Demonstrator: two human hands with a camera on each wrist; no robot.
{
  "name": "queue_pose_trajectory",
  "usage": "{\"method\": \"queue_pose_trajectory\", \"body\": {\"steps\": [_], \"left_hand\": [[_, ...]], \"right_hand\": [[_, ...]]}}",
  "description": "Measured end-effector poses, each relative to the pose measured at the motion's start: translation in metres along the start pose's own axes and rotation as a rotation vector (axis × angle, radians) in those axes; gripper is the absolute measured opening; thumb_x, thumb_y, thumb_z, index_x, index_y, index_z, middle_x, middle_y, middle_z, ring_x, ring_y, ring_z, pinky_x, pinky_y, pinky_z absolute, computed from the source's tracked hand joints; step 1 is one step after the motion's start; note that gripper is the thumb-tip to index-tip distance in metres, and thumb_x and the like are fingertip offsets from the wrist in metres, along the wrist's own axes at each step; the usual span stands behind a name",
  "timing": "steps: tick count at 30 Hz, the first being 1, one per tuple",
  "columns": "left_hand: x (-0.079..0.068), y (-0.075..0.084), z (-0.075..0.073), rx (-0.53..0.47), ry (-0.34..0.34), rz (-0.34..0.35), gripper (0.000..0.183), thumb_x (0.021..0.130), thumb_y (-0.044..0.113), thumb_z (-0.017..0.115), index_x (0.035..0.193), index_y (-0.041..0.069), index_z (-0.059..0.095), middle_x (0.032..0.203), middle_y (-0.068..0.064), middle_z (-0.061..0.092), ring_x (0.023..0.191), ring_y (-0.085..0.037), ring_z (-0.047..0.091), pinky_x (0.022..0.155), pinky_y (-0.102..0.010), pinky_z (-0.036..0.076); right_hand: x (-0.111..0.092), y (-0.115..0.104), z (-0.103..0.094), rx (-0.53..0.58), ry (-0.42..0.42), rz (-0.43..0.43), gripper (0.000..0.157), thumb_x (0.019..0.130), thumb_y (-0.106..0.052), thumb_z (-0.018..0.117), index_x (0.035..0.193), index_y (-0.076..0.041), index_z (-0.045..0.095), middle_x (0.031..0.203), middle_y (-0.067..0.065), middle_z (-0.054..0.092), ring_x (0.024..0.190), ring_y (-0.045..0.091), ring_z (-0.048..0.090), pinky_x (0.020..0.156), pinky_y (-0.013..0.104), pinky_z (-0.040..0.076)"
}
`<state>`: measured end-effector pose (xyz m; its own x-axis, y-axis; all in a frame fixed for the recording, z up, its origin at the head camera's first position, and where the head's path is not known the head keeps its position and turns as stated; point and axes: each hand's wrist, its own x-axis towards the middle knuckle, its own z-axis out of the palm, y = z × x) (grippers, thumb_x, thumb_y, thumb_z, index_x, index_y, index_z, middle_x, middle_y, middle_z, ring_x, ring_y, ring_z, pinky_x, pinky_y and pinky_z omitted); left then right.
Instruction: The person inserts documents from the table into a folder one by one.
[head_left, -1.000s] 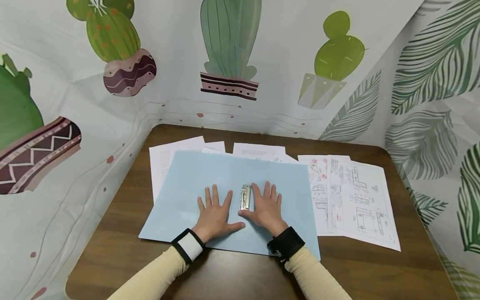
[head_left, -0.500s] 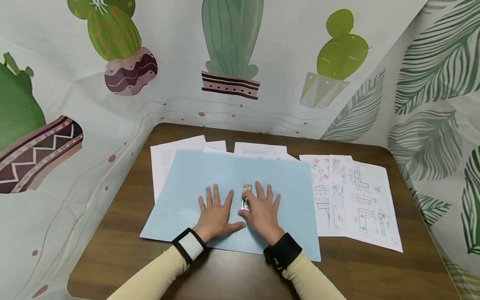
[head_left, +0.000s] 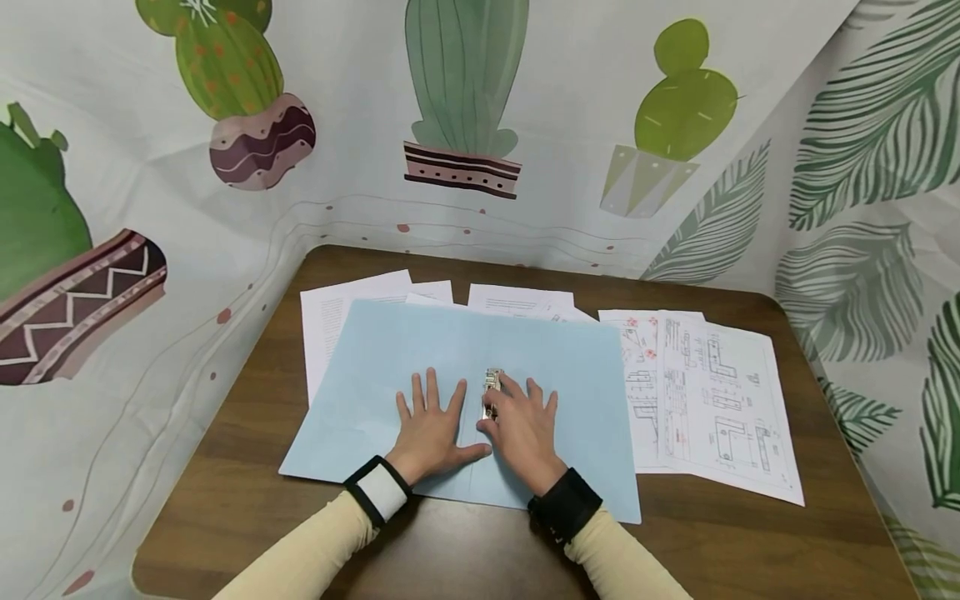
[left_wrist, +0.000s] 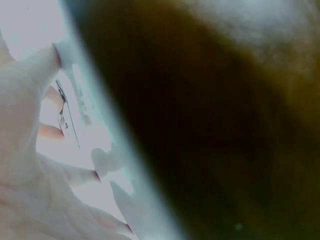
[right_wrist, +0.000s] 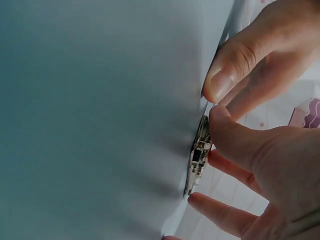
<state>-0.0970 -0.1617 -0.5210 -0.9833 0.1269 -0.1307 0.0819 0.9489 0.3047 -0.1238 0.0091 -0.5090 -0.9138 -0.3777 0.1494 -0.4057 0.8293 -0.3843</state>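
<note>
A light blue folder (head_left: 375,358) lies spread flat on the table, with a metal folder clip (head_left: 492,380) on its right panel near the centre fold. My left hand (head_left: 426,440) rests flat on the left panel, fingers spread and thumb toward the fold. Bent fingers of my right hand (head_left: 527,435) hold the clip. In the right wrist view, thumb and a fingertip are at opposite ends of the clip (right_wrist: 199,152), and another finger reaches behind it. That hand hides part of the clip in the head view. The left wrist view is washed out and largely dark.
Printed sheets (head_left: 322,333) stick out from beneath the folder at the back left, and more (head_left: 517,300) behind it. Sheets with technical drawings (head_left: 738,417) lie to the right. The brown wooden table (head_left: 247,533) meets a cactus-patterned cloth (head_left: 352,150) at the back.
My right index finger has moved from beside the clip onto it, and the fingers have bent more around it. My left hand has stayed in place.
</note>
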Motion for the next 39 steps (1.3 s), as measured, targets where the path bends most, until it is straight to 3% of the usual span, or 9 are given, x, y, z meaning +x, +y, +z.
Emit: {"method": "queue_pose_trajectory", "body": {"steps": [6,11,17,24,29,35,39], "left_hand": [[0.0,0.0,-0.002,-0.004,0.005,0.006,0.112,0.077,0.077,0.072,0.16,0.011,0.037,0.162,-0.04,0.011,0.148,-0.062,0.005,0.109,-0.081,0.011],[-0.003,-0.002,0.002,-0.015,0.011,0.013,0.111,0.077,0.075,0.073,0.159,0.009,0.038,0.161,-0.042,0.013,0.147,-0.063,0.007,0.109,-0.082,0.012],[-0.005,-0.002,0.004,-0.016,0.024,0.012,0.11,0.077,0.074,0.074,0.158,0.009,0.04,0.16,-0.042,0.014,0.147,-0.064,0.008,0.108,-0.081,0.013],[-0.003,0.0,0.003,0.007,0.034,0.012,0.11,0.077,0.077,0.072,0.158,0.01,0.04,0.16,-0.042,0.015,0.147,-0.064,0.01,0.108,-0.082,0.015],[-0.004,0.0,0.004,0.012,0.026,0.01,0.11,0.076,0.077,0.072,0.158,0.009,0.041,0.16,-0.042,0.016,0.147,-0.064,0.01,0.108,-0.082,0.015],[-0.004,0.001,0.0,0.035,0.017,0.0,0.111,0.077,0.078,0.071,0.159,0.011,0.04,0.161,-0.041,0.016,0.147,-0.062,0.011,0.108,-0.081,0.017],[-0.003,0.001,0.0,0.04,0.017,-0.002,0.111,0.077,0.078,0.071,0.159,0.011,0.039,0.161,-0.041,0.016,0.147,-0.062,0.011,0.108,-0.081,0.017]], "right_hand": [[0.005,0.003,0.0,0.03,-0.045,0.045,0.029,0.084,-0.035,0.086,0.108,-0.023,0.076,0.146,0.019,0.057,0.129,0.056,0.051,0.097,0.08,0.036],[0.0,0.005,0.001,0.024,-0.037,0.02,0.029,0.083,-0.035,0.087,0.106,-0.022,0.075,0.143,0.023,0.058,0.126,0.055,0.055,0.095,0.079,0.039],[0.0,0.007,-0.006,0.119,-0.051,-0.006,0.025,0.087,-0.036,0.083,0.105,-0.02,0.076,0.139,0.026,0.06,0.125,0.051,0.057,0.092,0.08,0.04],[0.008,0.006,-0.018,0.165,-0.061,-0.016,0.026,0.091,-0.037,0.079,0.107,-0.018,0.08,0.132,0.022,0.066,0.12,0.045,0.062,0.087,0.079,0.044],[0.008,0.003,-0.019,0.151,0.005,-0.014,0.022,0.091,-0.037,0.079,0.103,-0.019,0.082,0.129,0.016,0.069,0.116,0.046,0.062,0.094,0.08,0.037],[0.016,-0.001,-0.023,0.121,0.114,-0.086,0.011,0.093,-0.03,0.078,0.092,-0.019,0.081,0.116,0.009,0.073,0.103,0.038,0.063,0.093,0.063,0.044],[0.03,0.002,-0.03,0.106,0.133,-0.119,0.01,0.094,-0.025,0.077,0.09,-0.017,0.081,0.105,0.006,0.075,0.094,0.033,0.064,0.086,0.057,0.049]]}}
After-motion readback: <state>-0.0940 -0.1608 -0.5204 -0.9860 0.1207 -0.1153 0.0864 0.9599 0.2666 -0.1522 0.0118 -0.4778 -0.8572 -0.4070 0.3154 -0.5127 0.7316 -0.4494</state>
